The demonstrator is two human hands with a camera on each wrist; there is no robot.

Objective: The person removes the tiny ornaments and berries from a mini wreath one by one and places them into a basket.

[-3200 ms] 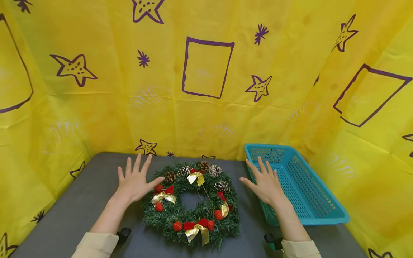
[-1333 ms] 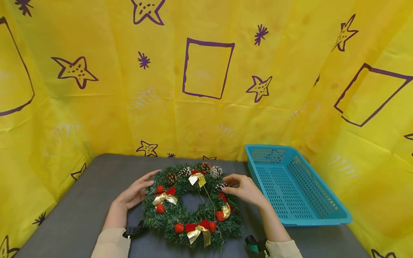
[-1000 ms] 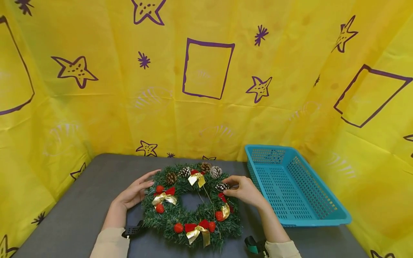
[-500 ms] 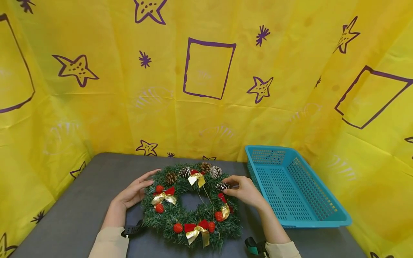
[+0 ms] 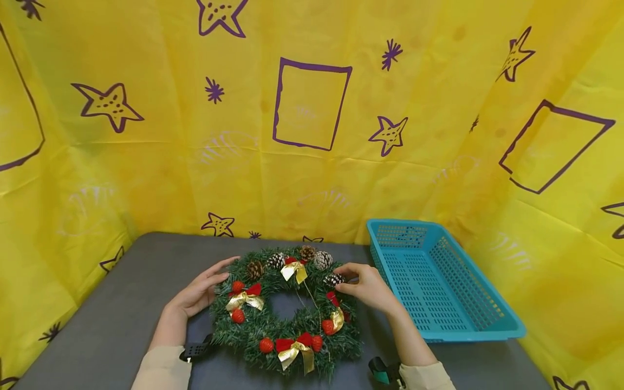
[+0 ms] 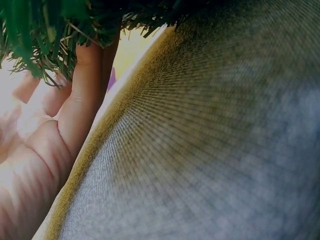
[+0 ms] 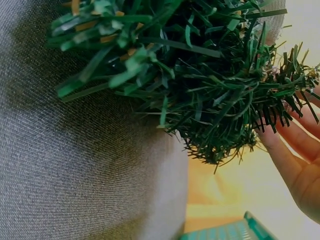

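Note:
A green Christmas wreath [image 5: 287, 355] lies on the grey table, decorated with gold-and-red bows [image 5: 294, 352], red berries and several pine cones. My left hand [image 5: 197, 295] rests against its upper left side, fingers extended and the fingertips partly hidden by the needles. In the left wrist view the palm [image 6: 35, 165] faces the wreath's overhanging needles [image 6: 45, 35]. On the upper right, my right hand [image 5: 368, 287] has curled thumb and fingers about a white-tipped pine cone [image 5: 332, 280]. The right wrist view shows its fingers [image 7: 282, 155] behind the green needles [image 7: 215, 100].
A turquoise perforated plastic basket [image 5: 480, 336] stands on the table to the right, close by my right forearm. Yellow cloth [image 5: 312, 184] with purple drawings hangs behind and at both sides. Grey table surface [image 5: 122, 309] extends to the left of the wreath.
Both hands, earlier spread above the wreath's two sides, have come in to it: left against its side, right at the pine cone. Over the last second they barely move.

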